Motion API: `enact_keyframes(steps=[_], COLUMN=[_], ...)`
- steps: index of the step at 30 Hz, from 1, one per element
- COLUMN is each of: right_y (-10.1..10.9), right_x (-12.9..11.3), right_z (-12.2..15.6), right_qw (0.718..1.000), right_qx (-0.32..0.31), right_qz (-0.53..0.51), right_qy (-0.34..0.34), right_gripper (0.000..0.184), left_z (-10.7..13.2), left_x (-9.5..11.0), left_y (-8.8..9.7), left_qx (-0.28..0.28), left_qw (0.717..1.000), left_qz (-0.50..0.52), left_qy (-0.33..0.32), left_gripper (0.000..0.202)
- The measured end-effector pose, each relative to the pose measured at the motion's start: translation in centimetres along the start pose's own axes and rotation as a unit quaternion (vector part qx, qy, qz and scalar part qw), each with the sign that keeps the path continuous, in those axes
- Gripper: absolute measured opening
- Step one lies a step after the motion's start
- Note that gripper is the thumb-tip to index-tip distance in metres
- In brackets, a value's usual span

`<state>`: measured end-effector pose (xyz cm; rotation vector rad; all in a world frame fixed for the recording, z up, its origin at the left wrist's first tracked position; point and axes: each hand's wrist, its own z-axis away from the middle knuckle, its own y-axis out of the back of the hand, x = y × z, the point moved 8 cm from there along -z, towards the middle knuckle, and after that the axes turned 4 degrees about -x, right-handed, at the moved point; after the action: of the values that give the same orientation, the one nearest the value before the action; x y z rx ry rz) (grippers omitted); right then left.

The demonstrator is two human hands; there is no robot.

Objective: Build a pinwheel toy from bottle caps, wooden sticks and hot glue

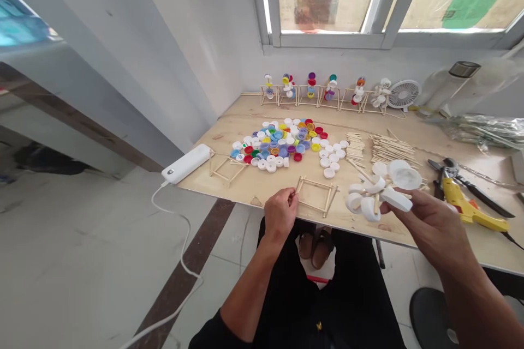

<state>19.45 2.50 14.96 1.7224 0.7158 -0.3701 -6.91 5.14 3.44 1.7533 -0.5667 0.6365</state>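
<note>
My left hand is closed, with thumb and fingers pinching the left side of a small wooden stick frame at the table's front edge. In my right hand is a wheel of white bottle caps joined with short sticks, held above the table by its right side. The wheel and the frame are apart. Another stick frame stands to the left near a white power strip-like block. Colourful bottle caps lie heaped beyond my hands.
Wooden sticks lie in piles behind the wheel. At the right rest a yellow glue gun and black-handled cutters. Finished cap wheels on stands line the wall beside a small white fan.
</note>
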Motion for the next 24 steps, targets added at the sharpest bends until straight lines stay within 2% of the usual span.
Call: enact_keyframes(steps=[3,7,11,14,18,24], right_y=[-0.6,-1.6,-3.2,-4.4,-5.8,-6.1], right_x=[-1.2,-2.4,-2.8,-3.2,-4.1,-4.9], right_z=[-0.6,-1.5,-2.1,-2.6,-3.0,-3.1], right_qw=[1.0,0.999,0.996,0.993,0.988,0.987], right_qx=[-0.006,-0.022,-0.058,-0.086,-0.109,-0.072], right_qz=[-0.003,-0.016,-0.014,-0.035,-0.045,0.016], right_qy=[0.021,0.046,0.062,0.075,0.101,0.145], right_gripper=[0.023,0.021,0.02,0.019,0.019,0.018], left_z=[0.4,0.4,-0.4,-1.2,-1.7,-2.2], left_x=[0.2,0.4,0.9,1.5,2.0,2.3], left_y=[0.4,2.2,3.7,4.1,4.1,4.1], left_qx=[0.001,0.031,0.028,0.013,-0.001,0.002], left_qw=[1.0,0.99,0.957,0.936,0.922,0.925], left_qz=[0.03,0.134,0.288,0.352,0.386,0.38], left_qy=[-0.006,-0.003,-0.001,0.001,0.007,-0.006], left_gripper=[0.015,0.023,0.027,0.031,0.033,0.026])
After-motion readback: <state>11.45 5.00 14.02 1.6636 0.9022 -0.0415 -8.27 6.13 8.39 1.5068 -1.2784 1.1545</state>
